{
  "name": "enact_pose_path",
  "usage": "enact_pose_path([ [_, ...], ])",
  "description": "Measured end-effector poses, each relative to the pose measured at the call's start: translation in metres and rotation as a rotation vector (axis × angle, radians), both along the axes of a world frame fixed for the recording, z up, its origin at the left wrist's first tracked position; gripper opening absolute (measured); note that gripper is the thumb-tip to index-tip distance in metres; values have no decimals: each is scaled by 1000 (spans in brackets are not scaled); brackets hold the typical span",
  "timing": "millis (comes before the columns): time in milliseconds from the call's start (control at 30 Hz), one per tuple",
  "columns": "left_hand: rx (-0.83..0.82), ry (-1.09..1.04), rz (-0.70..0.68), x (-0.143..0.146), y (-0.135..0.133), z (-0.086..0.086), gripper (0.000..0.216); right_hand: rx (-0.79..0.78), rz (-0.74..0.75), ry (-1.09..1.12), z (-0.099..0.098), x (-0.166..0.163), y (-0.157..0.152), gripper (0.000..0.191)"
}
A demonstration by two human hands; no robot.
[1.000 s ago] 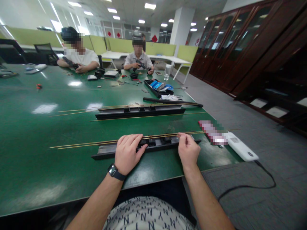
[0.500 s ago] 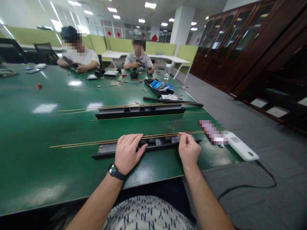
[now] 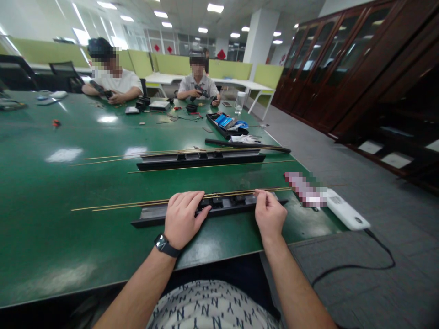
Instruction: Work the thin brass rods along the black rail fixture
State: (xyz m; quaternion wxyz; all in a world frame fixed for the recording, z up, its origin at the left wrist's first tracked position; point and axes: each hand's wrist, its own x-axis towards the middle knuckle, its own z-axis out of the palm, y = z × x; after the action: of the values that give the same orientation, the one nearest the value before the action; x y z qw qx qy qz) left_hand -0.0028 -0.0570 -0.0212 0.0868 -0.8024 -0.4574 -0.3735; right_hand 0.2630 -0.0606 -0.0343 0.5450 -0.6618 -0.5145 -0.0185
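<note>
One thin rod (image 3: 130, 207) has slid right toward the table's edge (image 3: 297, 165).

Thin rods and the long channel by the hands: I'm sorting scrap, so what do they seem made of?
Thin rods: likely brass or another gold-coloured metal, judging by their yellow sheen; a coating is possible.
Long channel: dark outside, perhaps painted metal or plastic; its grey inner face reflects dully, suggesting bare metal, but that's uncertain.
</note>
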Motion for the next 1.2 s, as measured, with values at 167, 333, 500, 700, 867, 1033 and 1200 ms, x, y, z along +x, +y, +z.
enact_pose_path([
  [167, 3, 7, 4, 0, 0, 0, 33, 31, 39, 11, -1, 1, 0, 34],
  [333, 4, 13, 7, 0, 0, 0, 34, 22, 63, -31, -1, 0, 1, 35],
  [500, 5, 4, -1, 0, 0, 0, 34, 13, -22, 13, 0, 0, 1, 35],
  [700, 1, 0, 3, 0, 0, 0, 33, 20, 89, -1, -3, 0, 0, 34],
  [867, 0, -4, 1, 0, 0, 0, 34, 2, 29, -12, 0, -1, 1, 36],
  [1033, 2, -1, 1, 0, 0, 0, 34, -5, 0, 38, 1, 0, 0, 35],
  [1200, 1, 6, 3, 0, -1, 0, 34, 10, 77, 18, 1, -1, -1, 35],
])
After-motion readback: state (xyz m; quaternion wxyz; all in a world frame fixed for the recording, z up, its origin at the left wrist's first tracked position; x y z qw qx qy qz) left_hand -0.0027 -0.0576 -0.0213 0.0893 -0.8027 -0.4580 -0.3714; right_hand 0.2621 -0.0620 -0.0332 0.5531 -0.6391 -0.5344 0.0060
